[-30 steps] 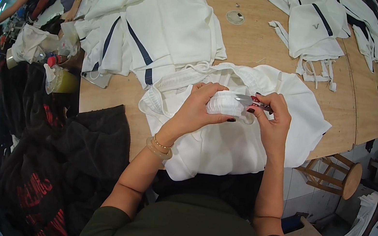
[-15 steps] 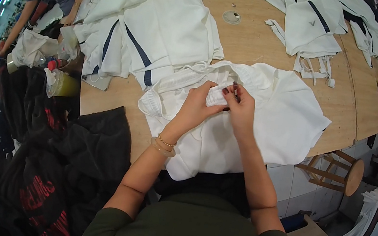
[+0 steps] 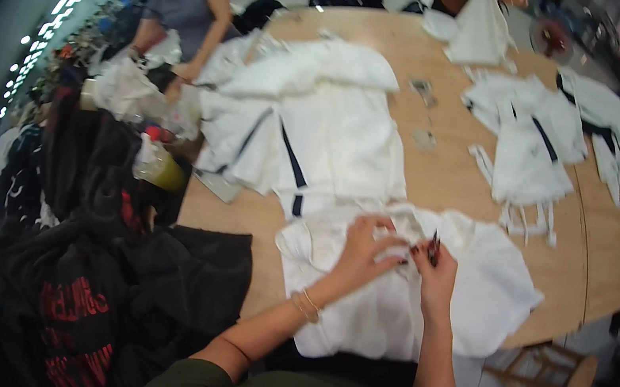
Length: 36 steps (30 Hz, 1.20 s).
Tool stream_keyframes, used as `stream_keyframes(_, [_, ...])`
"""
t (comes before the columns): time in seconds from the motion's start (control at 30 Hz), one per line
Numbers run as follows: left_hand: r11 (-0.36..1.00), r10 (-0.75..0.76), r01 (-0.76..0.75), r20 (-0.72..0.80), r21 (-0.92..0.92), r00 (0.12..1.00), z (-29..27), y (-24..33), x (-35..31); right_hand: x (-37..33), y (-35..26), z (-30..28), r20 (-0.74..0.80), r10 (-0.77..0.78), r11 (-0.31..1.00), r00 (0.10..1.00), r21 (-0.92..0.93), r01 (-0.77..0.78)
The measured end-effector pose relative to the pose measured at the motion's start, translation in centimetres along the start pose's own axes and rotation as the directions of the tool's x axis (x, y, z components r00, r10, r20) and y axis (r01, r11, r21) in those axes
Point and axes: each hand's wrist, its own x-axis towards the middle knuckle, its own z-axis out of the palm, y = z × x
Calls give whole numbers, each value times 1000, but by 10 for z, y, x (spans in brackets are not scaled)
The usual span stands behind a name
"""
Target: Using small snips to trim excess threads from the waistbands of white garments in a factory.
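Mid-trimming: left hand [image 3: 362, 251] pinching the white garment [image 3: 471, 298] fold, right hand [image 3: 434, 272] gripping small dark snips [image 3: 433, 248] beside it; next, careful snipping.

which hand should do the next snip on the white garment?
Likely right: the right hand already holds the small dark tool at the fold, while the left hand pins the white garment.

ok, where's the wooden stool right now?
Head view, lower right: the wooden stool stands on the floor just off the table edge, to the person's right, below the white garment that both hands are working on.
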Motion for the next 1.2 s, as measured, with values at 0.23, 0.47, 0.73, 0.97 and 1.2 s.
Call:
stream_keyframes(0.23, [988, -61, 54, -41, -144, 997, -5, 17, -9, -3, -1, 6, 47, -139, 989, 989, 60, 136])
stream_keyframes(0.47, [832, -359, 304, -32, -464, 933, -27, 22, 1, -13, -26, -15, -88, 72, 986, 994, 158, -57])
stream_keyframes(0.73, [143, 387, 255, 291, -956, 875, -113, 152, 14, -18, 31, -58, -289, -279, 802, 916, -595, 56])
stream_keyframes(0.97, [-111, 411, 239, 174, -965, 895, -100, 163, 4, -24, 28, -67, -120, -274, 574, 954, -816, 63])
stream_keyframes(1.2, [33, 744, 482, 343, -876, 573, -85, 143, -21, -6, 18, -54, 55, -422, 514, 905, -807, 289])
